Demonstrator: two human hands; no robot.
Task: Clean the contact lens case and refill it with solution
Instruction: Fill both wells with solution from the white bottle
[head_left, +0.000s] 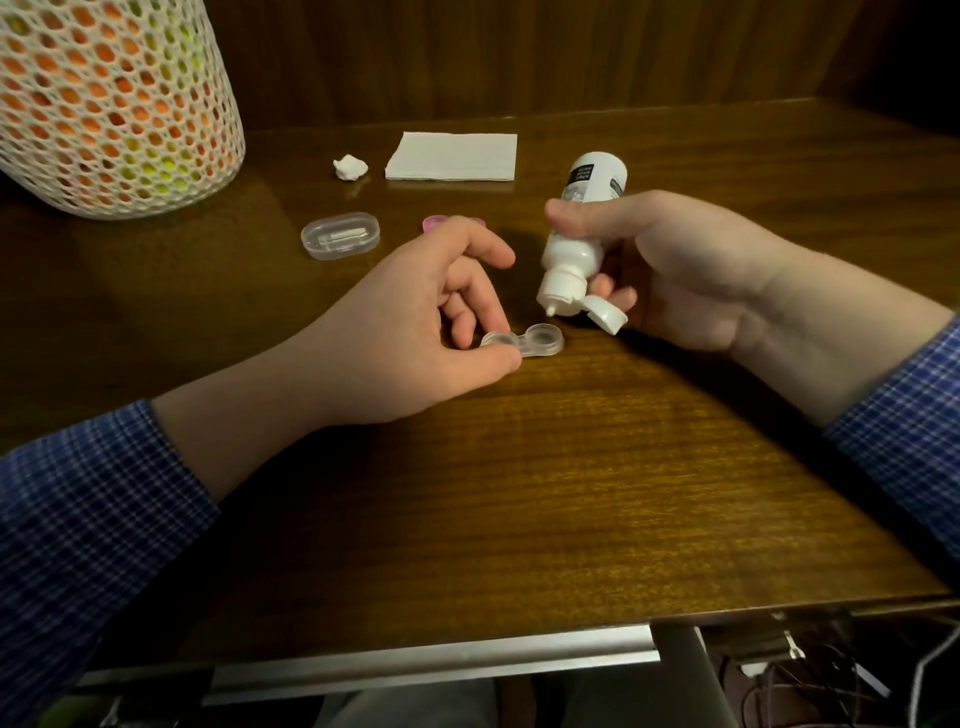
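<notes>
I see the left hand (415, 322) pinching one end of the clear contact lens case (524, 343), which lies uncapped on the wooden table (519, 493). The right hand (670, 270) grips the white solution bottle (576, 234) tilted nozzle-down (flip cap open) just above the case's right well, with a folded tissue (452, 156) farther back

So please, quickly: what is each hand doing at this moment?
Left hand: pinches the left end of the clear lens case on the table.
Right hand: grips the tilted solution bottle, flip cap open.
</notes>
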